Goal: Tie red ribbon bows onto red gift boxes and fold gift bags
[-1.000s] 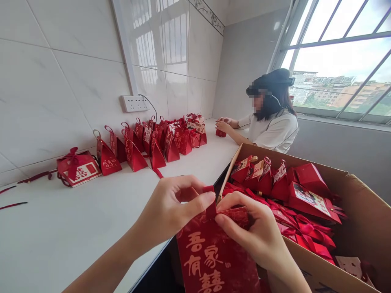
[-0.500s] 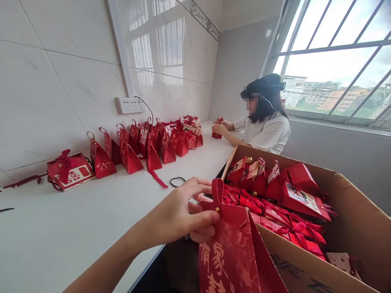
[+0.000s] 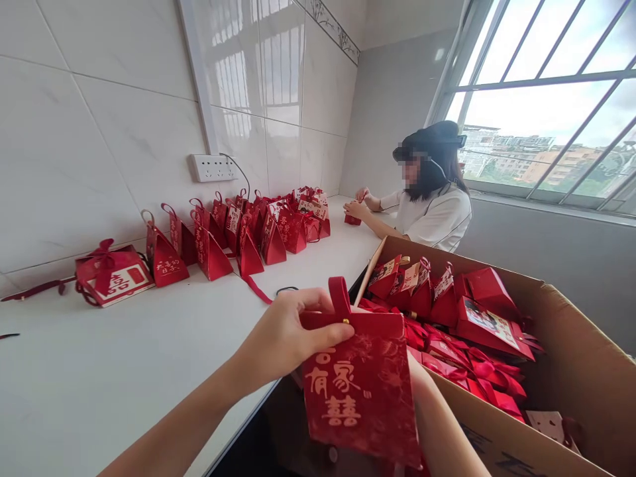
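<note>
A red gift box (image 3: 365, 391) with gold characters and a ribbon loop on top is held up near the bottom centre, over the table's front edge. My left hand (image 3: 303, 331) grips its top edge, thumb in front beside the gold bead and fingers behind. Behind the box's right side is my right hand; only the wrist and forearm (image 3: 437, 404) show, and its fingers are hidden. Just beyond my left hand a black band (image 3: 287, 289) lies on the table, partly covered. A red ribbon (image 3: 256, 289) trails from the standing boxes.
Rows of red boxes (image 3: 212, 252) stand along the wall on the white table (image 3: 124, 371). An open carton (image 3: 571, 344) full of red boxes and ribbons is at the right. Across the table a person (image 3: 434, 212) handles a small red box (image 3: 352, 217).
The held box has turned its lettered front towards me and moved slightly left and up with my left hand. My right forearm has come into view behind it.
</note>
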Motion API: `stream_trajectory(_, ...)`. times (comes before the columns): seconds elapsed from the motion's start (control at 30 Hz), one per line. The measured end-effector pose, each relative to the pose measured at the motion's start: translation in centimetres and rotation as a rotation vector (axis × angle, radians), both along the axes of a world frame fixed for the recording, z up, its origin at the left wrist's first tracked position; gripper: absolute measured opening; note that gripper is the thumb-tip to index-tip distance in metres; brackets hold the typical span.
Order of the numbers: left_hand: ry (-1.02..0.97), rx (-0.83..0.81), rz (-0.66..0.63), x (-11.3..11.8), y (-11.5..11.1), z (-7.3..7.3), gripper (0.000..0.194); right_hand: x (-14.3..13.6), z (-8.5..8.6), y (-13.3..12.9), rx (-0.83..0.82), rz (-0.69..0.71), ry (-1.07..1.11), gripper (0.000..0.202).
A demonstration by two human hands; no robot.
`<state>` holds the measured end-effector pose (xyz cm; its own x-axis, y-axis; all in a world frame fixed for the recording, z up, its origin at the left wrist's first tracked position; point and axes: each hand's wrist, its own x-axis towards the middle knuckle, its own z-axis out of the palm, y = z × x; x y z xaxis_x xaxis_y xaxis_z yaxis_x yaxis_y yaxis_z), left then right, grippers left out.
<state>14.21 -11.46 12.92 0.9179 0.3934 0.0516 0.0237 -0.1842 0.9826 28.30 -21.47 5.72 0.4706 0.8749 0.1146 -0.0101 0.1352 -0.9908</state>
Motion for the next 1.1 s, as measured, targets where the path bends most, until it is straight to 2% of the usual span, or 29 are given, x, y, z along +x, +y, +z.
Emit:
stream_trajectory(0.07, -0.004, 0.067, 0.093, 0.1, 0.3, 0.1, 0.020, 1.2, 0.4, -0.6, 0.036, 0.046, 0.115, 0.041)
stream_trajectory(0.13, 0.016, 0.108, 0.163, 0.1, 0.5, 0.3, 0.018, 1.8, 1.0, -1.2, 0.140, 0.060, 0.178, 0.047)
stream_trajectory(0.2, 0.039, 0.123, 0.212, 0.2, 0.5, 0.5, 0.017, 1.7, 1.8, -1.7, 0.220, 0.023, 0.123, 0.043)
stream_trajectory(0.27, 0.049, 0.126, 0.236, 0.2, 0.4, 0.6, 0.018, 1.0, 2.4, -2.0, 0.213, -0.053, 0.015, 0.032)
stream_trajectory(0.37, 0.050, 0.114, 0.230, 0.2, 0.3, 0.6, 0.020, -0.1, 2.8, -2.2, 0.165, -0.177, -0.077, 0.024)
stream_trajectory(0.53, -0.002, 0.118, 0.205, 0.1, 0.7, 0.3, 0.021, -0.4, 2.5, -2.3, 0.156, -0.254, -0.068, 0.026)
stream_trajectory(0.77, -0.103, -0.048, 0.100, -0.3, 0.9, 0.7, 0.027, -0.5, 2.4, -2.6, 0.126, -0.255, -0.062, 0.030)
stream_trajectory(0.97, -0.065, -0.075, 0.121, -0.4, 1.2, 0.7, 0.026, -0.9, 2.7, -2.8, 0.126, -0.262, -0.164, 0.029)
stream_trajectory(1.1, -0.090, -0.032, 0.205, -0.1, 1.3, 0.3, 0.023, -1.0, 2.6, -2.9, 0.105, -0.241, -0.198, 0.031)
